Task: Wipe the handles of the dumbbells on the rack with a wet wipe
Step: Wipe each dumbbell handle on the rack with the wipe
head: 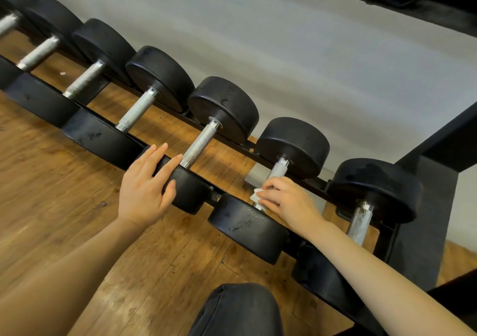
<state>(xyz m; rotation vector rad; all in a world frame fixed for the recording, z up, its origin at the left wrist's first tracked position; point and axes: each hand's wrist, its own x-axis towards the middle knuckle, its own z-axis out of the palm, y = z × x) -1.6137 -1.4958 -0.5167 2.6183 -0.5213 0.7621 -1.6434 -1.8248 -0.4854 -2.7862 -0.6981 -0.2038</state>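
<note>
Several black dumbbells with knurled silver handles lie side by side on a low black rack point(313, 190). My right hand point(286, 201) curls over the near part of one handle point(277, 171), second from the right, with a white wet wipe point(255, 193) pressed under its fingers. My left hand point(147, 186) rests with straight fingers on the near black head point(189, 191) of the neighbouring dumbbell to the left. That dumbbell's handle point(200, 143) is bare.
A wooden floor point(51, 206) lies under and in front of the rack. A grey wall point(284, 51) runs behind it. The rack's black upright point(426, 206) stands at the right. My knee in dark trousers point(240, 310) is at the bottom centre.
</note>
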